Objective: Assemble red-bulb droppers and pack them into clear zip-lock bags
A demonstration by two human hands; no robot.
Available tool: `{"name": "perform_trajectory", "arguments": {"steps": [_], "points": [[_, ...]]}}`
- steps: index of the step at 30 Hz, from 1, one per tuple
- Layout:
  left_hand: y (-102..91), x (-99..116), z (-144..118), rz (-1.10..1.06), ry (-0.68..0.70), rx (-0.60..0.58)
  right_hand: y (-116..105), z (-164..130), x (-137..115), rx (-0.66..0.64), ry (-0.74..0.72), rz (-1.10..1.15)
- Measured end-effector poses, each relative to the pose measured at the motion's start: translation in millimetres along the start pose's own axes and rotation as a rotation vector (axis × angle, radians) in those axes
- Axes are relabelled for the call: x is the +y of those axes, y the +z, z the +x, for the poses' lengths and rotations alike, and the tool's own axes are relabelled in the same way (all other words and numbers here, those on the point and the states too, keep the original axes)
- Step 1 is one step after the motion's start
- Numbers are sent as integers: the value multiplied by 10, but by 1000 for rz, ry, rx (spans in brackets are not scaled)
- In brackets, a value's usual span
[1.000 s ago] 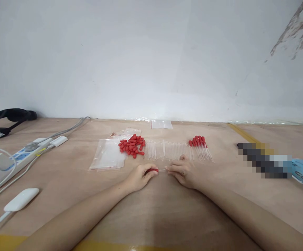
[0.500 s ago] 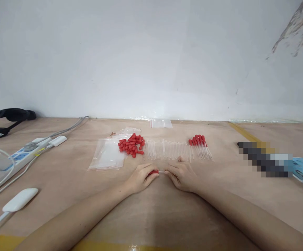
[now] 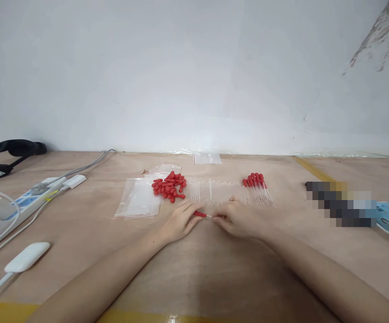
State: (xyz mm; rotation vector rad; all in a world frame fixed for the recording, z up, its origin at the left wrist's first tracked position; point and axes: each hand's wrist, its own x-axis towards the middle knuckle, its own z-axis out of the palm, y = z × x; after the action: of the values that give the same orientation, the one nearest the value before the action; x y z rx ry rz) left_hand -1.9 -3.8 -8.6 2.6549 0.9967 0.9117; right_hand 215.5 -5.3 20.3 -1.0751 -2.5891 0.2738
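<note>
— Left hand [image 3: 180,220]?
— Resting on the table [image 3: 194,269], fingers loosened beside the red bulb [image 3: 199,214] of a small dropper [image 3: 204,215]; touching it or just off it, cannot tell.
— Right hand [image 3: 236,219]?
— Pinching the clear glass end of that same dropper, thumb and forefinger closed on it.
— Dropper's place?
— Low over the table between both hands, lying nearly level, bulb pointing left.
— Behind the hands?
— Heap of loose red bulbs [image 3: 168,185], then a row of clear glass tubes [image 3: 214,192], then finished droppers [image 3: 257,185] at the right end.
— Further left?
— Clear plastic bags [image 3: 138,202] just beside the heap; power strip [image 3: 29,201] and white adapter [image 3: 27,256] well apart.
</note>
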Motion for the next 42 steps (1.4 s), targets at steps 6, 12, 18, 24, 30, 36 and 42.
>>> {"name": "perform_trajectory", "arguments": {"steps": [6, 12, 18, 24, 30, 36, 42], "points": [[-51, -71, -56, -6, -119, 21, -456, -62, 586, 254, 650, 23], [-48, -74, -39, -34, -90, -36, -380, -68, 973, 269, 935, -202], [-44, -103, -40, -25, -98, -42, -191, -55, 1007, 220, 945, -286], [-28, -102, -40, -27, -98, -67, -204, -69, 961, 241, 914, -287], [-48, -121, -6, 189, -176, 109, -167, -34, 812, 146, 838, -249], [-222, -348, 255, 528, -322, 231, -142, -14, 795, 62, 831, -243], [-182, -509, 567, 691, -377, 156, -132, 35, 818, 48, 894, -194]]}}
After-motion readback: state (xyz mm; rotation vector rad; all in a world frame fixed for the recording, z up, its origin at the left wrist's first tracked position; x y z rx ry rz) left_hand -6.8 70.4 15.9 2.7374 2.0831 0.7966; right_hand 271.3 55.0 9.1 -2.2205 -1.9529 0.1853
